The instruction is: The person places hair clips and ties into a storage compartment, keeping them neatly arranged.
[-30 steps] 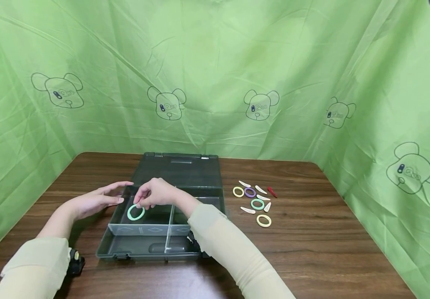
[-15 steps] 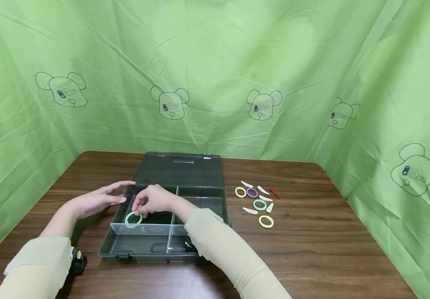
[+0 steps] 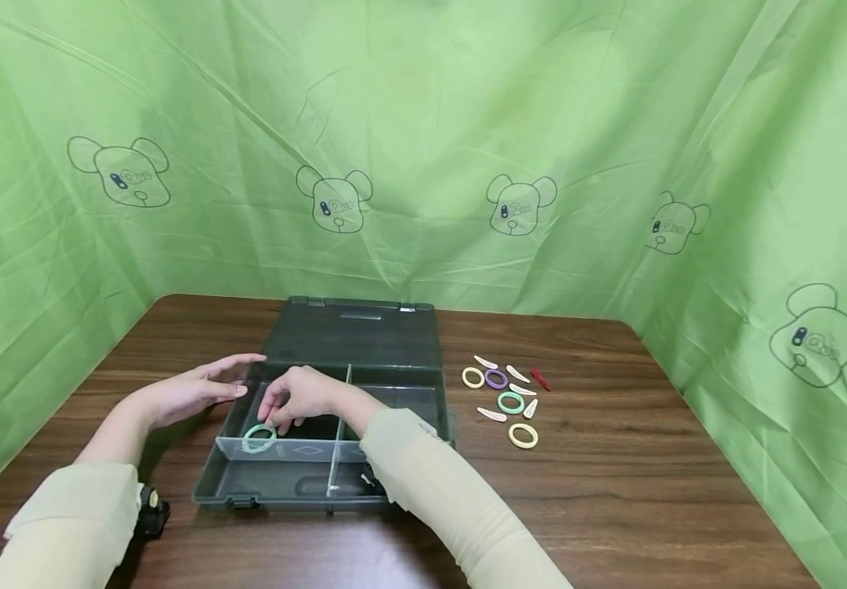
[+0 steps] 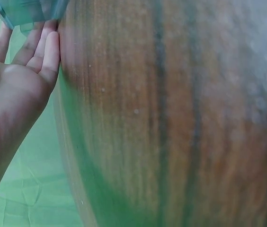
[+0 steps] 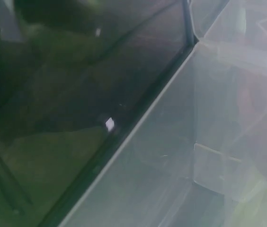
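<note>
Green cloth backdrop [image 3: 423, 147] behind brown wood-grain table [image 3: 629, 499]. We pinch mint-green ring [image 3: 247, 437] in right hand [image 3: 302, 394], within rear-left compartment of translucent grey plastic box [image 3: 283, 502]. Left hand [image 3: 191, 396], fingers spread, at box's edge. Ring looks light, smooth, probably stiff; best held by band.

Bright head view, pale sheen on the wooden tabletop [image 3: 614, 458], dimmer wrist views, hazy and blurred
</note>
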The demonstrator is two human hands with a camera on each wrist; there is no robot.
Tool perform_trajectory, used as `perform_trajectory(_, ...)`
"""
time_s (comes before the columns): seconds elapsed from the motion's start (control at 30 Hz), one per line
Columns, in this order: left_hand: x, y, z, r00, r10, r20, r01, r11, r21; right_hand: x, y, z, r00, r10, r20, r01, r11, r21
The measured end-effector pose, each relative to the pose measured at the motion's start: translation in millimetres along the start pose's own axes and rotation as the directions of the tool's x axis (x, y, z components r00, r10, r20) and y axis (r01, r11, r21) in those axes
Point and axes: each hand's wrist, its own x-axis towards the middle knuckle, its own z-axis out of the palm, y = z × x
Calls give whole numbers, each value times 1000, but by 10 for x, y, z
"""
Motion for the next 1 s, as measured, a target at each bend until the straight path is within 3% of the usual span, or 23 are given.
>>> perform_trajectory(0.17,-7,5,-2,1000,7,9,-7,1000,-15,-9,3,-22,999,-27,18,27,1000,-9)
perform_trajectory(0.43,26,2,-5,1000,5,11,-4,1000,-17,-58,-3,-151,991,-130,36,132,990,-48)
perform_trajectory(1.0,50,-9,-22,999,-31,-11,31,999,19,-356,-208,-668,980,-177,92,174,984,40)
